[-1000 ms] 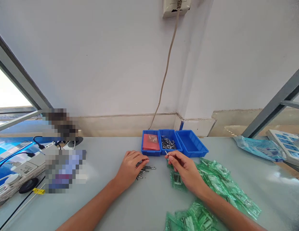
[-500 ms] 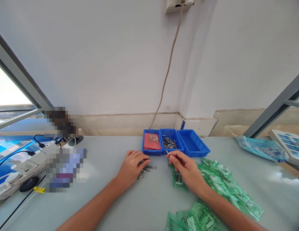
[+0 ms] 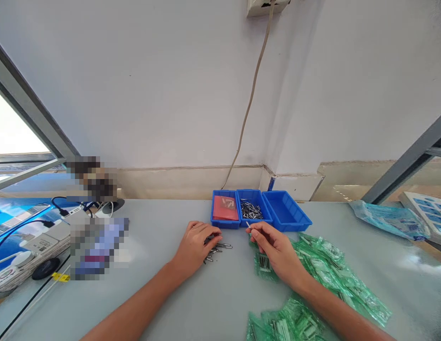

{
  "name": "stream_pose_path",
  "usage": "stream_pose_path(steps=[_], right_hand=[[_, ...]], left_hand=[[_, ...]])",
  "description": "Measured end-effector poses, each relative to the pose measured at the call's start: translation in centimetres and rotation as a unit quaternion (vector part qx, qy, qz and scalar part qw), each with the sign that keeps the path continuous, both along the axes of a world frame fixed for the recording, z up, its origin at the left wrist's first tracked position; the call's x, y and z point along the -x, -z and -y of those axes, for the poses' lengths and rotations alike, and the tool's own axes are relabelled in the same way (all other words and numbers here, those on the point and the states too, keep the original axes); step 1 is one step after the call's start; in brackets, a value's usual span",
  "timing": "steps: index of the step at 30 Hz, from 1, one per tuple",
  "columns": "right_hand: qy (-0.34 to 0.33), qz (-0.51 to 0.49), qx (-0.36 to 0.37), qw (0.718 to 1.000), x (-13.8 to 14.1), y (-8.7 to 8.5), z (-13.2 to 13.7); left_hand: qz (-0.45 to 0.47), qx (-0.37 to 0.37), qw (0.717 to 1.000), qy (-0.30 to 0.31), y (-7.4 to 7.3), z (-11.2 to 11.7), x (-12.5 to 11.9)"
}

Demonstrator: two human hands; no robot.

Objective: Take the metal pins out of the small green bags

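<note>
My left hand (image 3: pixel 196 244) lies palm down on the grey table (image 3: pixel 192 303), its curled fingertips touching a small heap of loose metal pins (image 3: pixel 216 249). To the right of it, my right hand (image 3: pixel 275 248) pinches one small metal pin (image 3: pixel 247 224) between thumb and forefinger, just in front of the blue bins. The left blue bin (image 3: pixel 225 210) holds a red pad, the middle blue bin (image 3: pixel 252 209) holds several metal pins, and the right blue bin (image 3: pixel 287 215) shows nothing inside.
Several green plastic bags (image 3: pixel 327 274) with pins lie right of and under my right forearm. A power strip with cables (image 3: pixel 39 237) sits at the left edge. A blue plastic packet (image 3: pixel 387 219) lies far right. A cable (image 3: pixel 250 94) hangs down the wall behind the bins.
The view has drifted slightly. My left fingers have shifted a little over the pin heap. My right hand keeps its pinch on the pin in about the same place.
</note>
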State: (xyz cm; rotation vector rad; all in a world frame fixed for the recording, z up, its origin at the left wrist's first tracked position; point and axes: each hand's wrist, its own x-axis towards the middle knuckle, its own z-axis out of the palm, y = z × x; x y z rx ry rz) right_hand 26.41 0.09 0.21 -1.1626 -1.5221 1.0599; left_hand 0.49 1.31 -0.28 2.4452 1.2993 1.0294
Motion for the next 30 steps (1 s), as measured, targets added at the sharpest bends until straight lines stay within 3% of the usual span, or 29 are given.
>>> stream_pose_path(steps=[30], right_hand=[[-0.007, 0.003, -0.005, 1.000, 0.11, 0.05, 0.07]], left_hand=[[0.006, 0.005, 1.000, -0.008, -0.21, 0.18, -0.13]])
